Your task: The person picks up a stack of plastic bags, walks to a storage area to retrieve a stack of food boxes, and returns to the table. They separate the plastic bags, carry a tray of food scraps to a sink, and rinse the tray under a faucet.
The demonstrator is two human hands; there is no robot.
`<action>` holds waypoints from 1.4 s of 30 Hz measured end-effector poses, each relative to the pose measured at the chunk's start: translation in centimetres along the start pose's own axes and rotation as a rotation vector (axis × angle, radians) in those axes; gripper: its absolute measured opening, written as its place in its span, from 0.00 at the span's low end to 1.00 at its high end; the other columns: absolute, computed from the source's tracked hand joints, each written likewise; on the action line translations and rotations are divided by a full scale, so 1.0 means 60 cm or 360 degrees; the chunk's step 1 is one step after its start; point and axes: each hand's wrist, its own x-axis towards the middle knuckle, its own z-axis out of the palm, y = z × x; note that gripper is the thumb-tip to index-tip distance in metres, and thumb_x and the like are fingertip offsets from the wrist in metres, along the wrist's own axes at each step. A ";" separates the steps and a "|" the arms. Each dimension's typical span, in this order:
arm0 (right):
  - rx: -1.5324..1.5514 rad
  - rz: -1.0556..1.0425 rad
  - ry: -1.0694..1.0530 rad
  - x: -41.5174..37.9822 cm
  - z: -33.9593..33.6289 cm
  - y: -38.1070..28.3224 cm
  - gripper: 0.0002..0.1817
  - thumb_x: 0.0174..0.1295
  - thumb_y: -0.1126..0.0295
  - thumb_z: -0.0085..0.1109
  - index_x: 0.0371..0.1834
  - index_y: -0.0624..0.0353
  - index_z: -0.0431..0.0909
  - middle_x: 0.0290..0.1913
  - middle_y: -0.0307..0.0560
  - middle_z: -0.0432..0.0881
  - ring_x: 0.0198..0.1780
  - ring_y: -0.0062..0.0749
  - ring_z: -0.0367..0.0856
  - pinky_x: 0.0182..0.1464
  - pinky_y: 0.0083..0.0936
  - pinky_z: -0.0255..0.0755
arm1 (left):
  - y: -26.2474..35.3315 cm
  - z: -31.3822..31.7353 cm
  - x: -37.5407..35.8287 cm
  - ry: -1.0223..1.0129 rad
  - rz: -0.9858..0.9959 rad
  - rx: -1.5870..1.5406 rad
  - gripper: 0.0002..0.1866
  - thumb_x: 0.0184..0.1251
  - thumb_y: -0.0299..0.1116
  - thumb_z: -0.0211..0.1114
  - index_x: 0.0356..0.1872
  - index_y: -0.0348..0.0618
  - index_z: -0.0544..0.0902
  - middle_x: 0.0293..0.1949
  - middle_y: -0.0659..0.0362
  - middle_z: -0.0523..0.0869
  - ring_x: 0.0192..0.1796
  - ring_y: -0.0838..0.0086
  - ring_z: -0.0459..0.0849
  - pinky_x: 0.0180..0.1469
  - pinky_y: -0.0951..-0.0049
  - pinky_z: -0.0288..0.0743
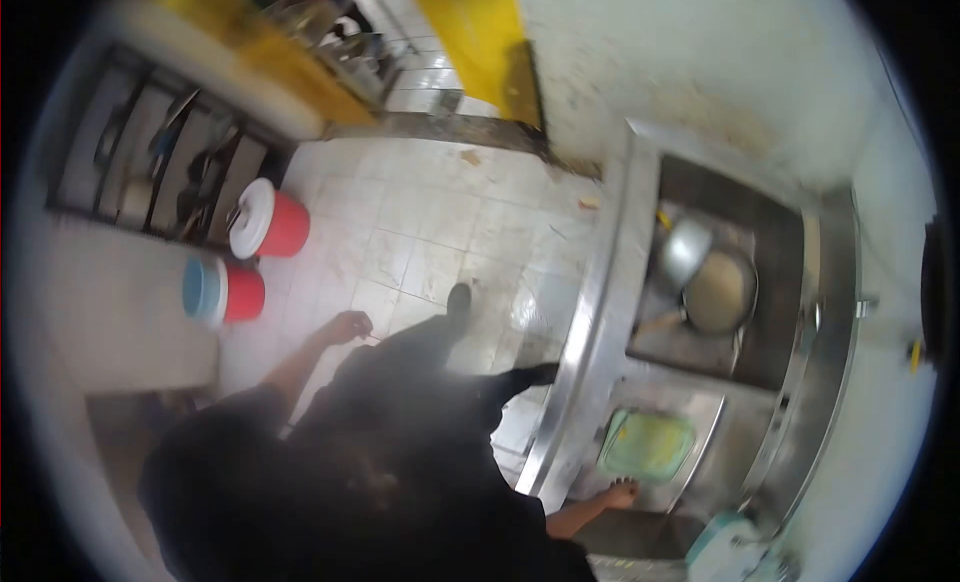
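My left hand (348, 327) hangs over the tiled floor with its fingers curled together; whatever may be in them is too small to make out. At the metal counter, my right hand (622, 494) is just below a green tray (648, 446), with its fingers a little apart and nothing visible in them. Whether it touches the counter or the tray's edge is unclear. The green tray holds something yellowish. Above it in the view, a sink basin (680, 354) contains a pan (716, 294) and a silver pot (686, 248).
A red bucket with a white lid (254, 218) and a red and blue bucket (240, 290) stand at the left, beside a dark rack (150, 152). Yellow panels (480, 42) flank a doorway at the top. A pale green object (725, 549) lies at lower right.
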 end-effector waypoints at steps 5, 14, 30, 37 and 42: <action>0.0060 -0.1017 0.0001 -0.250 0.084 -0.337 0.18 0.71 0.63 0.36 0.53 0.65 0.69 0.42 0.55 0.79 0.39 0.42 0.80 0.33 0.33 0.78 | -0.143 -0.001 0.032 0.0155 -0.0024 -0.0545 0.08 0.72 0.36 0.50 0.40 0.42 0.71 0.29 0.53 0.85 0.31 0.70 0.86 0.30 0.69 0.76; -0.0230 -0.1479 -0.1362 -0.574 0.507 -0.569 0.14 0.67 0.67 0.51 0.51 0.63 0.72 0.46 0.48 0.77 0.48 0.35 0.75 0.54 0.30 0.68 | -0.293 -0.034 0.237 -0.0109 -0.0632 -0.0414 0.20 0.66 0.46 0.52 0.46 0.39 0.76 0.35 0.54 0.87 0.32 0.66 0.87 0.30 0.62 0.80; -0.1158 -0.1914 -0.2589 -1.058 1.094 -0.697 0.18 0.62 0.67 0.62 0.51 0.66 0.76 0.45 0.48 0.82 0.50 0.31 0.80 0.54 0.27 0.72 | -0.169 -0.471 0.635 0.0540 -0.0252 -0.1269 0.15 0.64 0.44 0.63 0.40 0.43 0.78 0.29 0.56 0.85 0.28 0.73 0.83 0.30 0.70 0.79; -0.0566 -0.1329 -0.3406 -1.421 1.388 -0.907 0.33 0.62 0.71 0.61 0.69 0.56 0.59 0.68 0.47 0.65 0.69 0.39 0.63 0.63 0.34 0.65 | -0.219 -0.565 0.588 0.0440 -0.0881 -0.1563 0.16 0.66 0.47 0.58 0.47 0.49 0.77 0.36 0.58 0.84 0.35 0.71 0.83 0.38 0.63 0.77; -0.0130 -0.1435 -0.3277 -1.557 1.550 -0.996 0.32 0.62 0.70 0.61 0.69 0.56 0.59 0.70 0.50 0.61 0.71 0.40 0.60 0.67 0.38 0.60 | -0.204 -0.689 0.667 0.0392 -0.0975 -0.1747 0.17 0.66 0.48 0.58 0.47 0.49 0.77 0.37 0.59 0.81 0.40 0.70 0.81 0.43 0.59 0.76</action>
